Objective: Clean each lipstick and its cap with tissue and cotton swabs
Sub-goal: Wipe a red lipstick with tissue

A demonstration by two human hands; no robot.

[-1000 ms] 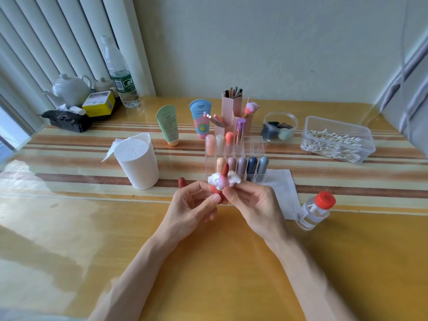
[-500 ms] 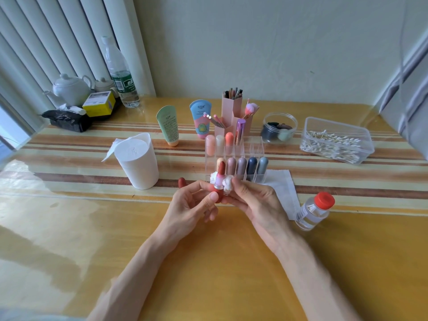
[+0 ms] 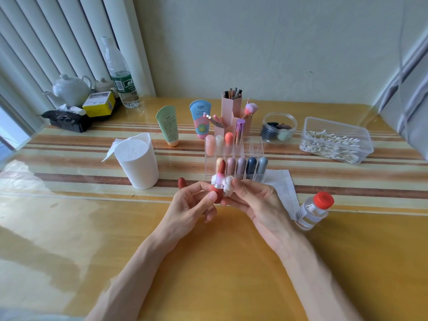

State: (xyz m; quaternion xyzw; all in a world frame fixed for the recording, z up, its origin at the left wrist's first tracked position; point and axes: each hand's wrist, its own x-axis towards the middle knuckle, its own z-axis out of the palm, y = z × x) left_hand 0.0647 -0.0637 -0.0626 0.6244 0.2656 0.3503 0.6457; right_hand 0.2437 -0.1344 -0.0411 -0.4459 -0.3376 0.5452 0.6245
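My left hand (image 3: 193, 205) grips the red base of an uncapped lipstick (image 3: 219, 179), held upright with its brick-red bullet pointing up. My right hand (image 3: 253, 198) pinches a crumpled white tissue (image 3: 228, 185) wrapped against the lipstick's pink collar. The lipstick's red cap (image 3: 181, 182) lies on the table just left of my left hand. Behind my hands stands a clear acrylic organizer (image 3: 254, 147) with several capped lipsticks in its slots.
A white tissue dispenser cup (image 3: 139, 162) stands at the left, a flat tissue sheet (image 3: 281, 184) and a red-capped clear bottle (image 3: 313, 210) at the right. A cotton swab box (image 3: 335, 140), sponge jar (image 3: 279, 128), brush holders (image 3: 231, 112) and two tubes sit further back.
The right hand has shifted the tissue round the lipstick's collar, from bunched on both sides to mostly the right side. The left hand holds the base steady.
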